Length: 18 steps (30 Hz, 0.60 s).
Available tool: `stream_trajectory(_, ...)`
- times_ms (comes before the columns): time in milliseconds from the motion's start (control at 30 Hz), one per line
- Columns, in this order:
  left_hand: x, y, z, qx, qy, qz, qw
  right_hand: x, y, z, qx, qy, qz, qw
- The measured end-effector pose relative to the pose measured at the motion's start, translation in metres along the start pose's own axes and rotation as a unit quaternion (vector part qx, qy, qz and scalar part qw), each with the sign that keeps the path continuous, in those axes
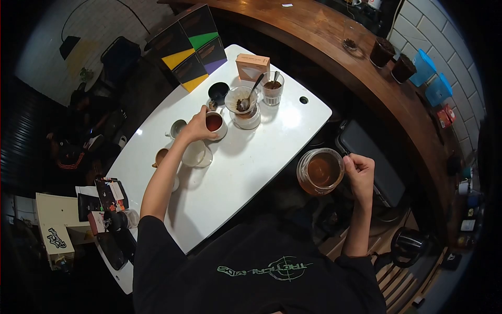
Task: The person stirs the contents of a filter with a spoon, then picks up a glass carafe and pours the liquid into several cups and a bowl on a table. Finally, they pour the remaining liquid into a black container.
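Observation:
My left hand (197, 125) is wrapped round a white cup (222, 129) of reddish-brown liquid on the white table (238, 180). Off the table's right edge, my right hand (360, 170) grips the handle of a round glass server (320, 171) holding brown liquid. A dripper (235, 96) with coffee grounds and a spoon sits on a glass vessel (247, 119) beyond the cup. Beside it is a glass (272, 89) with grounds and a spoon. Left of my left hand stands another cup (178, 127); an empty glass vessel (194, 155) is just below my wrist.
A small box (252, 67) and a dark round cup (218, 92) stand toward the table's far end. The curved wooden counter (334, 32) runs along the right, with containers of grounds (381, 52). A black kettle (409, 246) is at the lower right. People sit at the left.

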<state>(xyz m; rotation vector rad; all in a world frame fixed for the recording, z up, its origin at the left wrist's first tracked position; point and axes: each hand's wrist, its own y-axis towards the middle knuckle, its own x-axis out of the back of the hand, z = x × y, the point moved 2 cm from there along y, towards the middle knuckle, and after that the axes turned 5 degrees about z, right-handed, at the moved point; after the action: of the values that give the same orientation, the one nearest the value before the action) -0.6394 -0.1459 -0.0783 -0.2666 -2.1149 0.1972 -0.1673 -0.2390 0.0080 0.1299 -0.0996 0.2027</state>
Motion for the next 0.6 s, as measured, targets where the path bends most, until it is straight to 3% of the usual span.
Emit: stream_trajectory(600,0.003,0.003,0.011,0.013,0.054,0.031,0.998,0.002,0.002,0.004,0.008,-0.014,0.003,1.0)
